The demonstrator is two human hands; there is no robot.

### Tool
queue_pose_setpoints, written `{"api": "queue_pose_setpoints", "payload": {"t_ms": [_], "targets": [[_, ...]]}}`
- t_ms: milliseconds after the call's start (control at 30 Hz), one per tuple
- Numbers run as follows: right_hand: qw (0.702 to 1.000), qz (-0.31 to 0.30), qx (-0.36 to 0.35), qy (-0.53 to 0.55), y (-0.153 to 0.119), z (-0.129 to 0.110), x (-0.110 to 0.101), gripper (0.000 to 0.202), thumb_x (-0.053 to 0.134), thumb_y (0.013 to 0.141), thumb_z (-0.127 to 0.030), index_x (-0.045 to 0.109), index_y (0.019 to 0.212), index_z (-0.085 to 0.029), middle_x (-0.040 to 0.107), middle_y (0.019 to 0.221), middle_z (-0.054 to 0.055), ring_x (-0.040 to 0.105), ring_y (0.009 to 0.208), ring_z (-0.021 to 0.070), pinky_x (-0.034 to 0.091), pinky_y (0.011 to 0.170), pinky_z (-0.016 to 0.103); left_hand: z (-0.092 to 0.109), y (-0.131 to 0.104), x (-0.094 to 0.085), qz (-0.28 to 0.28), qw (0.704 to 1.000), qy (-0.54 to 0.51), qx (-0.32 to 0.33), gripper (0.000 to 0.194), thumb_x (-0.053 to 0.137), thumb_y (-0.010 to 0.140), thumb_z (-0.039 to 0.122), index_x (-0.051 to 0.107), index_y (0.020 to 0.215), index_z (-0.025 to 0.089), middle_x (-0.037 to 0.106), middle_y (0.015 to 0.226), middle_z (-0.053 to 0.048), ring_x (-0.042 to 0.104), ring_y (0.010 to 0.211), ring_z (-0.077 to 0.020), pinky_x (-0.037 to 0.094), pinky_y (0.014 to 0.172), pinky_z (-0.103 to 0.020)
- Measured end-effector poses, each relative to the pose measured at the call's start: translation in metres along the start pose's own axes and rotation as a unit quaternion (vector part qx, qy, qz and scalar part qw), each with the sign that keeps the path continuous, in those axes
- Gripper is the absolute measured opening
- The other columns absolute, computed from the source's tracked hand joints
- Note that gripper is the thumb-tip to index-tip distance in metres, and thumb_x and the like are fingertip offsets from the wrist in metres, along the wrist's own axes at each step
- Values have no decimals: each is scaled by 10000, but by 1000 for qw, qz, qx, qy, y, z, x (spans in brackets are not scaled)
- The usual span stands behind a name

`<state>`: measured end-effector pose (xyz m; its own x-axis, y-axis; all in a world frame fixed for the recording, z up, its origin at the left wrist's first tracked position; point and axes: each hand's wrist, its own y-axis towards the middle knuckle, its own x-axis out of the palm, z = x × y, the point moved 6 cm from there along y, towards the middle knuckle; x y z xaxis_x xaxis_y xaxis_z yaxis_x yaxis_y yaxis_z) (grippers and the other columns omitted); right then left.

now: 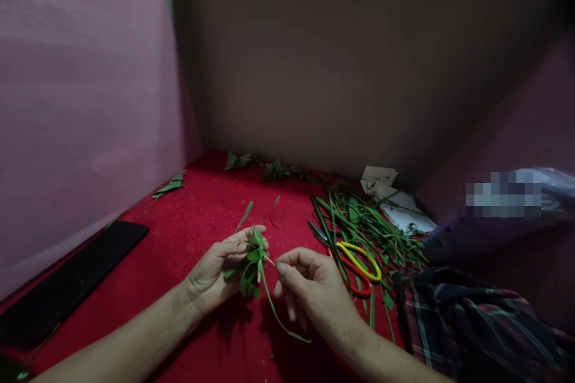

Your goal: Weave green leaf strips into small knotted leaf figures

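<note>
Between my hands is a small bundle of green leaves (254, 254), held up over the red cloth. My left hand (224, 266) is closed round its far side, thumb on top. My right hand (309, 281) pinches the end of a thin pale strand (269, 260) that runs into the bundle; whether it is a stem or a fibre I cannot tell. A long narrow grass blade (278, 317) hangs from the bundle in a curve below my right fingers. Scissors (359, 263) with yellow and red handles lie just right of my right hand.
A heap of cut grass and stems (359, 215) lies at the right, beside white papers (399, 209). Leafy sprigs (276, 169) line the back edge. A dark flat strip (76, 275) lies left, a plaid cloth (471, 317) right. Walls enclose the red surface (206, 191).
</note>
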<state>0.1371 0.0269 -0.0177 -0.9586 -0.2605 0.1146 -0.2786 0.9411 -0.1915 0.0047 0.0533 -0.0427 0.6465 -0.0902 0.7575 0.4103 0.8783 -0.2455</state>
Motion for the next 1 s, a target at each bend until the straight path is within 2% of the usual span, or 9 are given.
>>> {"api": "queue_pose_setpoints", "payload": {"t_ms": [167,400,600,733,800,867,933,1000], "targets": [[1000,-11,3,-9,-1,1,3,198,526,802,-300,536,671,-152,542,434,-49,372,239,26,242,228,116,0,0,3,-2,1000,-3,2,347,464,758,-8,518,1083,103,632,825,-70,641,731,-146,516,681,-250],[999,-22,-8,36,-1,2,4,174,587,769,-319,546,737,-153,533,452,-61,395,260,29,271,244,113,1,-2,5,19,1000,14,6,347,492,744,-4,524,1070,109,628,819,-65,635,703,-151,513,649,-258],[999,-5,-5,40,-1,0,3,223,570,779,-362,527,695,-160,508,426,-65,353,257,26,240,247,117,0,-3,7,25,999,31,4,355,512,739,31,524,1082,120,641,804,-71,625,655,-150,509,639,-290],[999,10,-36,7,0,-5,-2,210,547,797,-334,518,669,-170,447,427,-82,332,282,30,254,278,135,5,-6,13,28,998,52,26,396,533,656,-4,572,1031,118,664,908,-98,628,753,-170,492,703,-285],[998,15,-57,-32,0,-8,-6,194,526,811,-302,518,666,-173,432,451,-79,336,318,34,262,312,145,15,-9,15,41,994,83,65,379,535,642,-1,599,994,125,665,982,-110,619,810,-182,476,732,-281],[988,18,-97,-115,-2,-14,-9,185,497,824,-257,535,663,-174,435,482,-65,361,375,49,282,362,161,30,-15,19,57,978,135,149,318,548,672,44,624,967,137,665,1015,-107,600,879,-199,457,766,-280],[959,14,-164,-229,-6,-21,-8,170,482,817,-186,564,669,-174,454,518,-48,393,450,69,315,432,183,43,-22,25,67,942,229,236,250,582,704,96,655,937,153,671,1009,-93,565,974,-219,416,847,-291],[920,-4,-226,-321,-10,-27,-4,156,478,794,-119,578,689,-175,482,554,-37,414,507,85,333,493,202,47,-28,36,51,887,355,292,171,612,721,124,690,865,174,676,973,-76,537,1014,-229,364,920,-314]]}}
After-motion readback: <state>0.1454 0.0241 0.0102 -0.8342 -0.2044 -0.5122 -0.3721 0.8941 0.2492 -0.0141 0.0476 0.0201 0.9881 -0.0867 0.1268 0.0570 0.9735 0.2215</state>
